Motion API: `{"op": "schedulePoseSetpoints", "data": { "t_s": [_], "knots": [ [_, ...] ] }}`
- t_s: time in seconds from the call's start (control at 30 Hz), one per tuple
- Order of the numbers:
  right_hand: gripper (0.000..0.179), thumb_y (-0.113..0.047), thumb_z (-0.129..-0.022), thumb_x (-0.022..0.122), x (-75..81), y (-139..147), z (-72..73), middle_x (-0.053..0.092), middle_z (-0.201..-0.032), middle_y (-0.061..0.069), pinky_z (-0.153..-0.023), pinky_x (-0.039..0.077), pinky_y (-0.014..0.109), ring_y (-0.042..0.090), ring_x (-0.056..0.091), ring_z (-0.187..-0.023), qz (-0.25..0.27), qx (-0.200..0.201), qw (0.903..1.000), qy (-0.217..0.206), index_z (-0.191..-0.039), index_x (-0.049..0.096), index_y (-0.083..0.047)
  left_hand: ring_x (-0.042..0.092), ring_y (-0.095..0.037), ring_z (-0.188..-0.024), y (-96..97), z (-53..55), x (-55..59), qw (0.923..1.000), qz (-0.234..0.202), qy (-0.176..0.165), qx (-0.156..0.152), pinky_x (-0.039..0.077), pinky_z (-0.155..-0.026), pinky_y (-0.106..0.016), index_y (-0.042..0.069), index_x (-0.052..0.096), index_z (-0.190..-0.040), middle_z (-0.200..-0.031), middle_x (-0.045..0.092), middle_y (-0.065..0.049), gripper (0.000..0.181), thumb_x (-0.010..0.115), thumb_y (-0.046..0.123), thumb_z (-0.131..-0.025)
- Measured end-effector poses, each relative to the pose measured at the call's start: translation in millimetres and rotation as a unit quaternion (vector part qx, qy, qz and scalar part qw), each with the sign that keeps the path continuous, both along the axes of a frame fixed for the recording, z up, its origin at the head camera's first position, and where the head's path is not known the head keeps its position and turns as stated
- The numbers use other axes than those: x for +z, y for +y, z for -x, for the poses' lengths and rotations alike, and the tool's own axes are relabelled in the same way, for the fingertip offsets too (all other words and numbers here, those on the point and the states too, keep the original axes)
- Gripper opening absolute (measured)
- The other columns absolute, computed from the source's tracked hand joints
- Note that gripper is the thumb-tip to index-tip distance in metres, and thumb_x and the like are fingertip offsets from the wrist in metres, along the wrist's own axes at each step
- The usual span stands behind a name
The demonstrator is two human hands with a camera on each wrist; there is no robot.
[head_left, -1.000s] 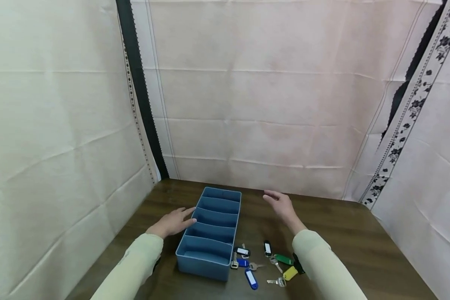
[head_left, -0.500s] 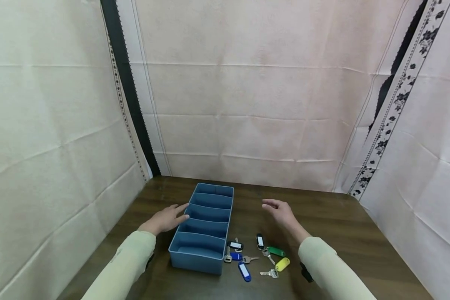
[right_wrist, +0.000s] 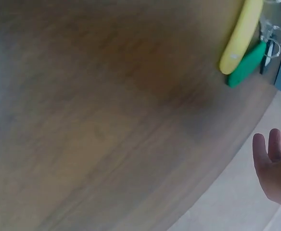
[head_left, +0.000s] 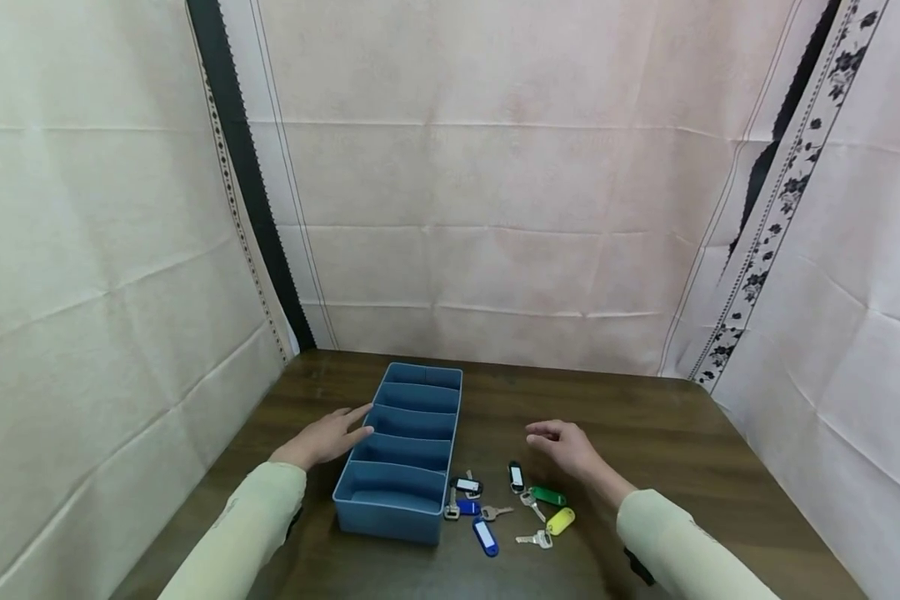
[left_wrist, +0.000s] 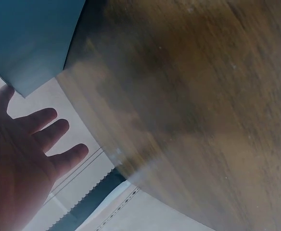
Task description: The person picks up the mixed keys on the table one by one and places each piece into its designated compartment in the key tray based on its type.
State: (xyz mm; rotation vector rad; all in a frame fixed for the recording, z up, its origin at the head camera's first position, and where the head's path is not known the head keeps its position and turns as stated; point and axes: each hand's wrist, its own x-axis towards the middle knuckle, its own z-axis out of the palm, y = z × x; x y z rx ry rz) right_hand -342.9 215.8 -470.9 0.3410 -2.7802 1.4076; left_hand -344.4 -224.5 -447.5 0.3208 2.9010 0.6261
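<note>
A long blue bin [head_left: 390,521], split into several compartments, stands on the table. My left hand [head_left: 326,437] is at its left side, thumb and index finger touching the rim. The other fingers spread out straight in the left wrist view. Over the table to the bin's right, my right hand [head_left: 570,450] holds nothing, its fingers loosely bent. Nearer me lie several keys with coloured tags: a green tag [head_left: 548,496], a yellow tag [head_left: 561,522], a black tag [head_left: 516,476] and a blue tag [head_left: 485,537]. Another black tag [head_left: 467,485] lies against the bin.
The brown wooden table [head_left: 705,500] has a rounded far right corner. Pale cloth [head_left: 495,208] hangs behind the table and on both sides. A silver key [head_left: 534,539] lies nearest the front of the group.
My right hand has come back toward me, closer to the tagged keys. The left hand stays at the bin's rim. The head view has shifted slightly.
</note>
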Motion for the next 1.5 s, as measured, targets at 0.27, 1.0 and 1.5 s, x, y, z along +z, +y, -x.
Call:
{"op": "schedulePoseSetpoints", "data": {
  "t_s": [0.27,1.0,1.5],
  "knots": [
    [0.032,-0.030,-0.096,0.067,-10.0,6,-7.7,0.066,-0.118,0.003,-0.087,0.053,0.042,0.020,0.061,-0.102,-0.031,0.043,0.9986,-0.002,-0.122,0.070,-0.010,0.032,-0.050,-0.139,-2.1,1.2,0.6,1.0000,-0.003,0.001,-0.001,0.028,-0.104,-0.072,0.021,0.028,-0.158,-0.155,0.031,-0.027,0.063,0.045,0.049,-0.104],
    [0.022,-0.021,-0.094,0.070,-22.6,6,-13.2,0.067,-0.104,0.000,-0.077,0.053,0.035,0.017,0.061,-0.091,-0.044,0.106,0.9932,-0.019,-0.112,0.073,-0.009,0.032,-0.048,-0.140,-0.5,0.4,1.3,1.0000,-0.009,-0.001,-0.004,0.028,-0.106,-0.069,0.022,0.028,-0.158,-0.155,0.030,-0.026,0.063,0.045,0.049,-0.104],
    [0.010,-0.014,-0.091,0.073,-33.5,-5,-10.7,0.065,-0.109,0.001,-0.084,0.052,0.046,0.020,0.059,-0.097,-0.088,0.139,0.9858,0.033,-0.101,0.076,-0.015,0.031,-0.048,-0.140,-0.7,0.7,1.0,0.9999,-0.010,0.002,0.002,0.027,-0.106,-0.070,0.023,0.029,-0.158,-0.155,0.031,-0.025,0.062,0.046,0.046,-0.104]
  ]
}}
